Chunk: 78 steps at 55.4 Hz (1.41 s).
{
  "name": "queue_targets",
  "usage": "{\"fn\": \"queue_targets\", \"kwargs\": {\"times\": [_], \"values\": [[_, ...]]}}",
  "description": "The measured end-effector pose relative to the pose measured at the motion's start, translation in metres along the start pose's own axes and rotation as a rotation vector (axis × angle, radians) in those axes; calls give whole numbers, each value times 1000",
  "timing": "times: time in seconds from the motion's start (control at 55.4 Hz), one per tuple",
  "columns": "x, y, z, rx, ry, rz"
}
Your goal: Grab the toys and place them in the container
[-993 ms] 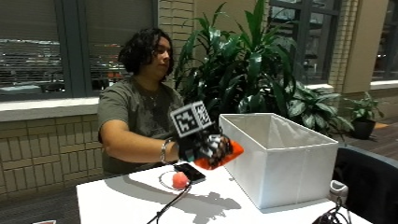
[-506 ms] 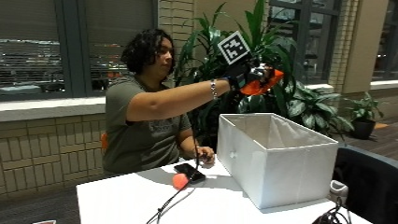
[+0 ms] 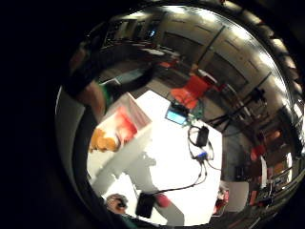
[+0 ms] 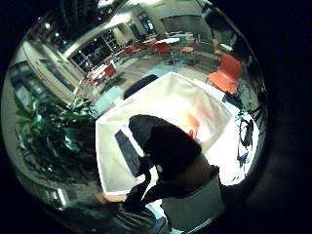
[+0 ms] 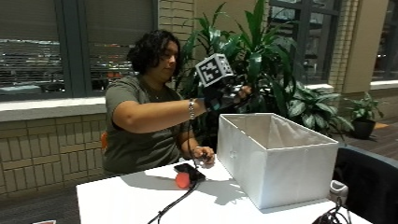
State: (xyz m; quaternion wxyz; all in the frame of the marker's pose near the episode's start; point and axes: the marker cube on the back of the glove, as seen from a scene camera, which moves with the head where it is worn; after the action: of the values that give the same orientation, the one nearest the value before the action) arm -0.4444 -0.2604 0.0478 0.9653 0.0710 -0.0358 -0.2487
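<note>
My gloved right hand [image 5: 225, 94] is raised above the near rim of the tall white fabric container [image 5: 280, 168], fingers spread and holding nothing. Inside the container lies an orange-red toy [image 4: 190, 125], also seen as the red toy [image 3: 123, 127] in the little finger side view, beside a yellow-orange one [image 3: 105, 141]. On the white table [image 5: 124, 200] a small red toy [image 5: 182, 180] sits against a black phone [image 5: 190, 171]. The bare left hand [image 5: 202, 156] rests on the table behind the phone.
A black cable [image 5: 174, 201] runs from the phone area to the table's front edge. More cables and a small white device [image 5: 336, 192] lie at the front right corner. Large green plants [image 5: 267, 60] stand behind the container. A dark chair [image 5: 367, 186] is at the right.
My hand rose from the table with an orange toy, swung over the container and let it go. The toy now lies inside and the hand is lower, near the rim.
</note>
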Motion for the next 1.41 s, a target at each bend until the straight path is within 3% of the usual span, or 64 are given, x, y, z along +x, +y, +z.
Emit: {"fn": "queue_targets", "kwargs": {"times": [0.108,0.397,0.506,0.686,0.867,1.174,1.409], "values": [[28,82,6,-106,-60,15],[90,259,78,-456,-153,227],[101,300,105,-539,-124,276],[103,327,124,-526,-118,327],[96,284,86,-430,-21,263],[31,81,-55,-51,5,113],[-51,-39,-82,-45,-50,125]]}}
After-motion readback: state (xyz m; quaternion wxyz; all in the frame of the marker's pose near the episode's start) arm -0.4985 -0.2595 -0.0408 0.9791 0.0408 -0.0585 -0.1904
